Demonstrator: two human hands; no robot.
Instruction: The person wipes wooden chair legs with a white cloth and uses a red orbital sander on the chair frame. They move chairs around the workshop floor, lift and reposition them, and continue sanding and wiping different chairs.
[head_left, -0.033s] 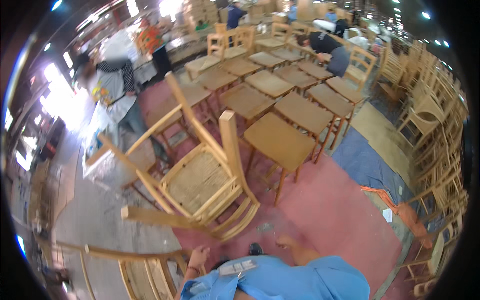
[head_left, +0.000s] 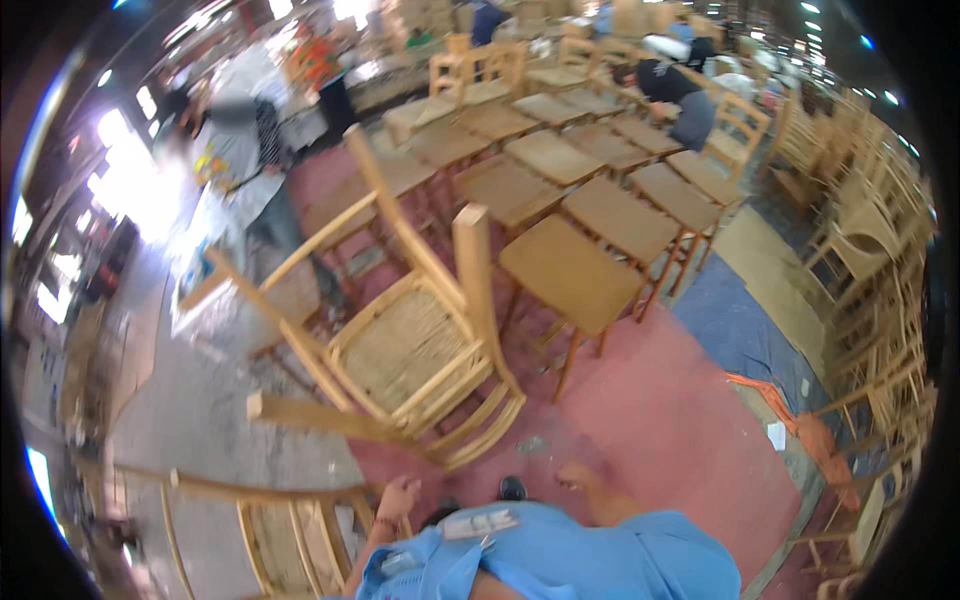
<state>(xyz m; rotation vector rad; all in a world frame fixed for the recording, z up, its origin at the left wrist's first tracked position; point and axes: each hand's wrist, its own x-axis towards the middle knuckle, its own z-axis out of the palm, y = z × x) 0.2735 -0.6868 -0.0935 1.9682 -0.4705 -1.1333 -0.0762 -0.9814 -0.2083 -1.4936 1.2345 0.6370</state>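
Observation:
An upturned wooden chair [head_left: 398, 345] with a pale seat stands before me, its legs pointing up and its curved back slats low, near my hands. My left hand [head_left: 401, 497] is just below that chair, beside a second wooden chair [head_left: 270, 545] at the lower left. Its fingers are curled in, and nothing shows in them. Lower right of the upturned chair hangs my right hand [head_left: 580, 478], apart from it. Blur hides how its fingers lie, and I see no object in it.
Several brown-topped stools [head_left: 572, 272] stand in rows ahead. Chairs are stacked along the right [head_left: 870, 250]. An orange cloth [head_left: 820, 455] lies by a blue sheet [head_left: 745, 320] on the floor. One person [head_left: 240, 165] stands at the left; another [head_left: 675, 100] bends over beyond the stools.
The view has shifted slightly, so the stools and upturned chair sit a little further right. My left hand appears slightly higher; neither hand has taken hold of anything visible.

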